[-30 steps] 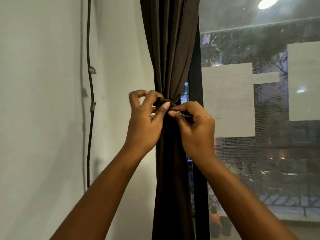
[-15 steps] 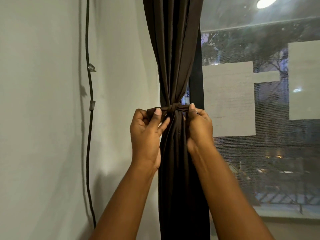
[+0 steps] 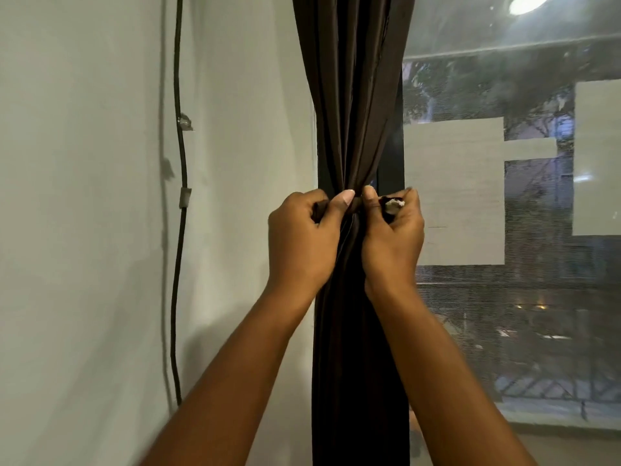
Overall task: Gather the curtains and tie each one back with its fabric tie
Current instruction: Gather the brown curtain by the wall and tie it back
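A: Far left of the figure?
B: A pale wall (image 3: 84,196), with 1 black cable (image 3: 179,230) running down it, fixed by 2 small clips.

A: And the centre?
B: 1 dark brown curtain (image 3: 349,95), gathered into a narrow bunch and hanging between the wall and the black window frame (image 3: 391,169). The fabric tie (image 3: 357,204) crosses the bunch at its waist, drawn tight.

A: The hands?
B: The left hand (image 3: 302,243) sits on the curtain's left side, fingers curled, thumb pressing 1 end of the tie against them. The right hand (image 3: 393,240) sits on the right side, fist closed round the other end; a pale scrap at that end shows above the knuckles. Both thumbs nearly meet over the tie.

A: Far right?
B: A window pane (image 3: 537,314) behind mesh, carrying pale rectangular patches (image 3: 453,190); a lamp reflection (image 3: 526,3) at the top.
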